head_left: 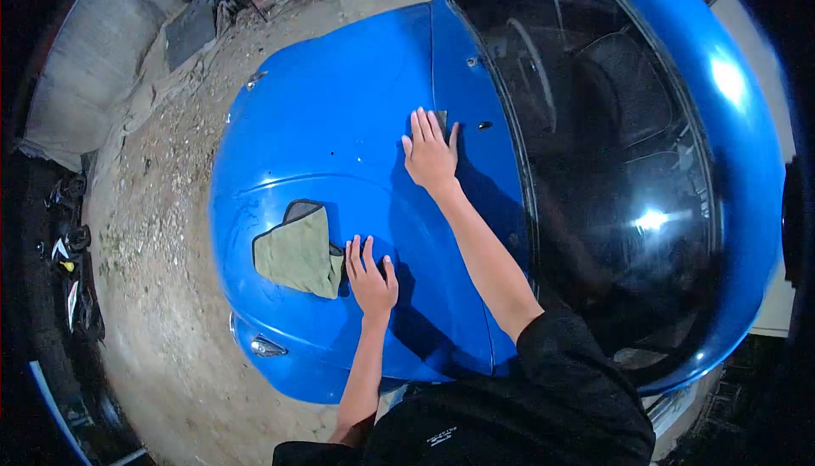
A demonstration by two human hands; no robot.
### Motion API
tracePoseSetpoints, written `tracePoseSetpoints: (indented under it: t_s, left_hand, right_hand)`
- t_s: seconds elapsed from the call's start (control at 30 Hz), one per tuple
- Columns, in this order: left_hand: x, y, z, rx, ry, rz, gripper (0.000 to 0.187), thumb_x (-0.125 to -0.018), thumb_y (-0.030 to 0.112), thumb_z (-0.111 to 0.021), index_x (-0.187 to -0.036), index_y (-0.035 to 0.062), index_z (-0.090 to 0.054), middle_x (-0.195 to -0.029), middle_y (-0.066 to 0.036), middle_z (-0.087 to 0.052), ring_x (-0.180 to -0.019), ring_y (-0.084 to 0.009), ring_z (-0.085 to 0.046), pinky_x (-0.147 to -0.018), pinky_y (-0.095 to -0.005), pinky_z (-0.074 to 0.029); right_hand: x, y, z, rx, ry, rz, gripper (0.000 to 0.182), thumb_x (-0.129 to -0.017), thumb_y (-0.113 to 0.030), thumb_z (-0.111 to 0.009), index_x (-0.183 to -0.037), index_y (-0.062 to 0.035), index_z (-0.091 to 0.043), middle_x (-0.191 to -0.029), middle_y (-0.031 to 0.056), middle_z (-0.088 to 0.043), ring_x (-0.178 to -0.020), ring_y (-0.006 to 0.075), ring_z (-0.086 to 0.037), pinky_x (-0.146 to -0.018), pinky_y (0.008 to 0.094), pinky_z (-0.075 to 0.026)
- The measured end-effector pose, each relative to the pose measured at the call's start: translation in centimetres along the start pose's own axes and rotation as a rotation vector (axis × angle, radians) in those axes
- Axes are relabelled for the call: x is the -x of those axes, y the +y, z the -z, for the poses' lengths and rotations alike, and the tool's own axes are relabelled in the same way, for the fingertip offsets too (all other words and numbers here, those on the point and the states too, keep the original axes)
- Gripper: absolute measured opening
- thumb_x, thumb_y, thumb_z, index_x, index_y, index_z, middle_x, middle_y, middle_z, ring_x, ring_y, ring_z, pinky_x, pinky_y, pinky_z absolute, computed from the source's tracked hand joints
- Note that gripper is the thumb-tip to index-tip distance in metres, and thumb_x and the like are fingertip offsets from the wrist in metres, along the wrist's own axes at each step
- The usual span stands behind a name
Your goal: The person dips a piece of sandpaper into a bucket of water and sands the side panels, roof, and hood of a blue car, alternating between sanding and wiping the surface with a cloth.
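Under my right hand (431,156), which lies flat on the blue car hood (340,109) near the windshield, is a small flat grey-brown pad (441,118). Only its edge shows between fingers and thumb; most of it is hidden. My left hand (371,283) rests on the hood lower down, fingers spread and empty. Just left of those fingertips, a folded olive-green cloth (293,249) with dark edging sits on the raised front part of the hood.
The dark windshield (594,143) and the blue roof (730,84) curve away on the right. Gravelly ground (153,228) surrounds the car's front, with a grey wall (102,67) beyond. A motorbike (72,254) stands at the far left.
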State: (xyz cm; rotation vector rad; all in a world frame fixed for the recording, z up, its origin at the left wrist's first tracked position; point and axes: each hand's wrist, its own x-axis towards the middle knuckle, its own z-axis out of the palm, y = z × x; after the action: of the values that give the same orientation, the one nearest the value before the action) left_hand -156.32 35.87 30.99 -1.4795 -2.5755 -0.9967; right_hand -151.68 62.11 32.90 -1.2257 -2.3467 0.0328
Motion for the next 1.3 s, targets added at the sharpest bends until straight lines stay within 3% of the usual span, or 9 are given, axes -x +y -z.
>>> tracePoseSetpoints:
  t_s: [0.07, 0.27, 0.4, 0.53, 0.7, 0.8, 1.1, 1.17, 1.3]
  left_hand:
    - [0.0, -0.2, -0.1, 0.000, 0.018, -0.015, 0.047, -0.101, 0.022, -0.059, -0.141, -0.0017, -0.055, -0.152, -0.026, -0.047, -0.145, -0.0458, -0.041, -0.120, -0.0556, -0.034]
    - [0.5, -0.3, -0.2, 0.034, 0.080, -0.048, 0.047, -0.100, 0.022, -0.060, -0.140, -0.0016, -0.056, -0.151, -0.024, -0.048, -0.144, -0.0443, -0.042, -0.121, -0.0545, -0.034]
    - [0.8, -0.7, -0.6, 0.048, 0.116, -0.073, 0.046, -0.100, 0.022, -0.061, -0.139, -0.0012, -0.056, -0.150, -0.024, -0.049, -0.144, -0.0440, -0.042, -0.120, -0.0528, -0.035]
    - [2.2, -1.7, -0.5, 0.043, 0.099, -0.158, 0.045, -0.100, 0.022, -0.061, -0.140, 0.0001, -0.057, -0.151, -0.025, -0.049, -0.143, -0.0437, -0.043, -0.119, -0.0530, -0.036]
    - [9.3, -1.7, 1.9, -0.097, -0.004, -0.141, 0.054, -0.104, 0.037, -0.055, -0.155, 0.0181, -0.051, -0.166, -0.014, -0.039, -0.154, -0.0389, -0.033, -0.124, -0.0587, -0.026]
    - [12.5, -2.9, 3.2, -0.158, -0.067, -0.147, 0.056, -0.106, 0.041, -0.051, -0.159, 0.0207, -0.046, -0.168, -0.013, -0.035, -0.155, -0.0375, -0.030, -0.125, -0.0570, -0.022]
    - [18.7, -6.4, 5.9, -0.090, -0.093, -0.100, 0.058, -0.106, 0.042, -0.050, -0.161, 0.0244, -0.043, -0.170, -0.011, -0.033, -0.157, -0.0361, -0.028, -0.126, -0.0567, -0.021]
    - [20.5, -6.9, 6.6, -0.098, -0.101, -0.045, 0.058, -0.106, 0.042, -0.050, -0.161, 0.0244, -0.042, -0.170, -0.011, -0.032, -0.156, -0.0370, -0.027, -0.126, -0.0571, -0.020]
    - [24.3, -8.8, 7.1, -0.153, -0.109, 0.020, 0.058, -0.107, 0.042, -0.049, -0.162, 0.0233, -0.040, -0.171, -0.012, -0.030, -0.157, -0.0394, -0.026, -0.126, -0.0584, -0.021]
  right_hand:
    - [2.1, -0.1, 1.1, -0.012, -0.011, 0.032, 0.056, -0.107, -0.035, -0.049, -0.154, -0.0054, -0.047, -0.163, 0.0097, -0.044, -0.151, 0.0270, -0.039, -0.123, 0.0631, -0.025]
    - [26.1, -3.0, 13.5, -0.102, -0.303, -0.044, 0.060, -0.106, -0.032, -0.053, -0.161, -0.0113, -0.038, -0.168, 0.0054, -0.036, -0.155, 0.0236, -0.033, -0.124, 0.0625, -0.022]
    - [35.6, -2.8, 14.4, -0.005, -0.205, -0.004, 0.063, -0.103, -0.033, -0.058, -0.160, -0.0132, -0.041, -0.168, 0.0025, -0.038, -0.153, 0.0227, -0.037, -0.123, 0.0606, -0.026]
    - [34.5, -2.9, 14.1, -0.022, -0.137, -0.021, 0.061, -0.104, -0.032, -0.057, -0.160, -0.0132, -0.041, -0.167, 0.0031, -0.040, -0.153, 0.0226, -0.037, -0.125, 0.0578, -0.024]
    - [29.2, -2.5, 12.0, -0.008, -0.062, -0.100, 0.058, -0.105, -0.031, -0.054, -0.158, -0.0104, -0.043, -0.165, 0.0059, -0.041, -0.153, 0.0244, -0.036, -0.125, 0.0575, -0.025]
    - [29.8, -3.9, 11.4, -0.054, -0.047, -0.144, 0.057, -0.106, -0.030, -0.052, -0.158, -0.0094, -0.043, -0.165, 0.0069, -0.041, -0.153, 0.0255, -0.036, -0.125, 0.0556, -0.026]
    - [41.5, -3.1, 16.0, -0.036, -0.462, 0.400, 0.061, -0.105, -0.033, -0.053, -0.162, -0.0166, -0.038, -0.168, 0.0031, -0.037, -0.155, 0.0214, -0.033, -0.126, 0.0568, -0.023]
    - [39.4, -1.1, 17.0, -0.069, -0.453, 0.320, 0.052, -0.108, -0.029, -0.048, -0.159, -0.0191, -0.044, -0.165, 0.0022, -0.042, -0.154, 0.0235, -0.034, -0.124, 0.0610, -0.023]
    - [40.1, -1.5, 16.3, -0.008, -0.116, 0.208, 0.050, -0.107, -0.027, -0.052, -0.156, -0.0170, -0.049, -0.163, 0.0019, -0.044, -0.153, 0.0244, -0.037, -0.123, 0.0600, -0.025]
